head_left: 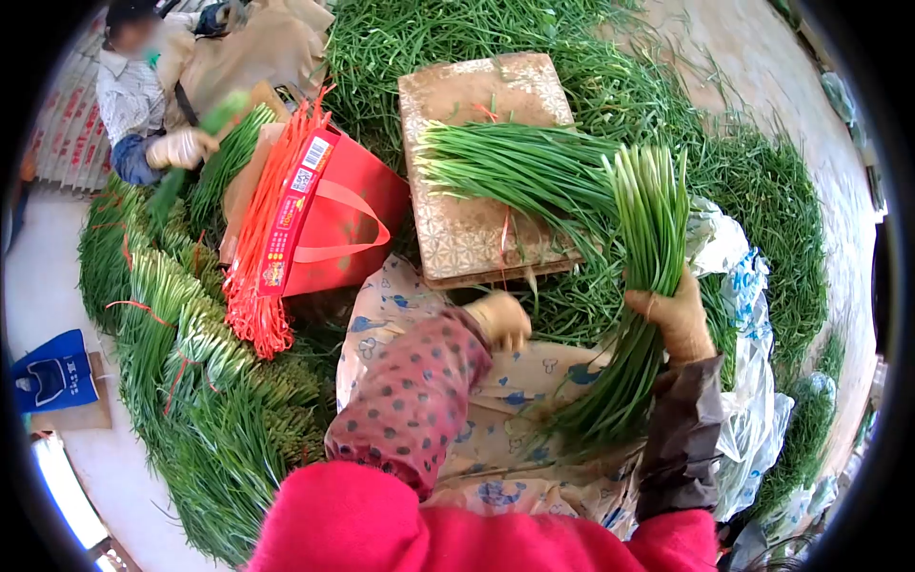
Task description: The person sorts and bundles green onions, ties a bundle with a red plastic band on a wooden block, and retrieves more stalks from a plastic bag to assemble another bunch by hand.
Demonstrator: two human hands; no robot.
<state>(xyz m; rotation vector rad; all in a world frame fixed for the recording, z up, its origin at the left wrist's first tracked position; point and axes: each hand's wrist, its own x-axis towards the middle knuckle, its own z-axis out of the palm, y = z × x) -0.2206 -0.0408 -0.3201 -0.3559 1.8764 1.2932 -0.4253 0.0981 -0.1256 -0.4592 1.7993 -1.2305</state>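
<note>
My right hand [679, 322], in a tan glove, is wrapped round a bunch of garlic chives [650, 214]. The pale stem ends point up, and the green leaves hang below the fist over my lap. My left hand [501, 320], also gloved, is near the front edge of a patterned board [457, 250]. Motion smears its fingers, and I see nothing clearly held in them. On the board lies a second bundle of chives [515, 172], its pale ends to the left. A thin red tie [504, 234] hangs at the board's front.
A red bag [345, 224] draped with red ties [257, 286] stands left of the board. Tied chive bundles [157, 286] are stacked at left. Loose chives [762, 210] heap behind and right. Clear plastic [753, 419] lies right. A co-worker's gloved hand [181, 150] holds chives at upper left.
</note>
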